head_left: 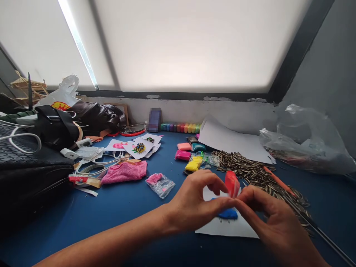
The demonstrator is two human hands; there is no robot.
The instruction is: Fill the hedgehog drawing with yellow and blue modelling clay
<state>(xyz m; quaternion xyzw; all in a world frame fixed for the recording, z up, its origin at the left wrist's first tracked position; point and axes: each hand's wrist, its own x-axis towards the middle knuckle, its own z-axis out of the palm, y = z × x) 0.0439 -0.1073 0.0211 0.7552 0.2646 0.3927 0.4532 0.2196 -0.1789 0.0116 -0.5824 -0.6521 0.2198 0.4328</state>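
Between my two hands is a small clear packet of red modelling clay (231, 183), upright above the paper. My left hand (200, 195) pinches the packet's lower edge with thumb and fingers. My right hand (274, 214) is closed on the same edge, its fingertips meeting the left thumb. Below them, a flat blue clay shape (228, 214) lies on a white sheet of paper (219, 230), partly hidden by my hands. Short dark lines show on the paper under the blue clay. Just behind my right hand spreads a heap of striped sunflower seeds (236, 162).
Yellow clay (194, 163) and other coloured packets lie ahead. An opened pink clay packet (160, 184) and a pink cloth (125, 172) are to the left, near decorated paper sheets (139, 147). A black bag (33, 178) fills the left edge; a plastic bag (308, 144) stands right.
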